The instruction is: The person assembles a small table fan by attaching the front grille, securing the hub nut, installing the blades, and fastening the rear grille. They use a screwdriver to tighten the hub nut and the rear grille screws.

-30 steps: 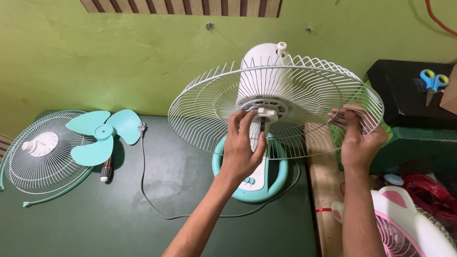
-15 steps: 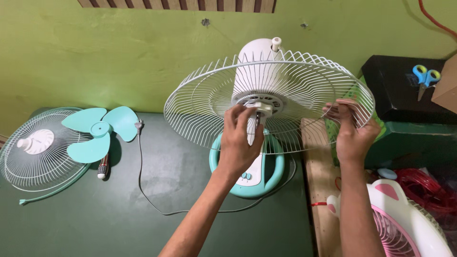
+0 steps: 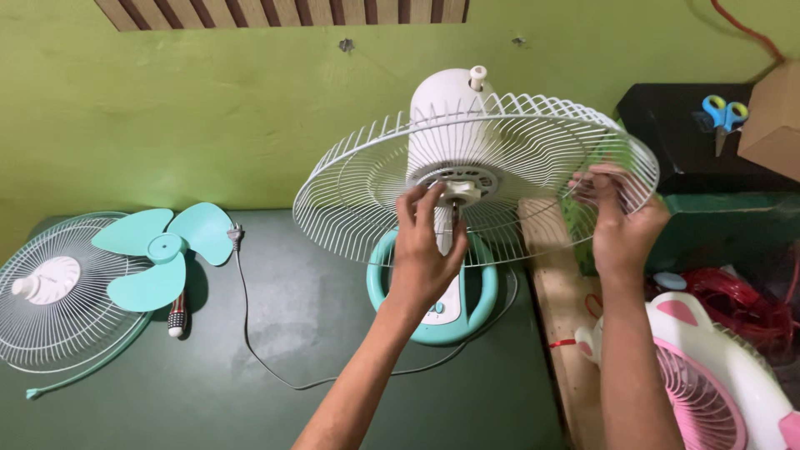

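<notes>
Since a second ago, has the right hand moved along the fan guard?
No. The right hand still grips the white guard's right rim; against the fan's motor housing, it has barely shifted.

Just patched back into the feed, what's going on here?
A person is working on a teal-and-white table fan on a dark green table. The left hand pinches the white nut at the centre of the rear wire guard; the right hand grips the guard's rim. The teal blade and front guard lie off to the left.

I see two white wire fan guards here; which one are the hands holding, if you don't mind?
The rear guard mounted on the upright fan: the right hand grips its rim. The other guard lies flat at the far left, untouched.
</notes>
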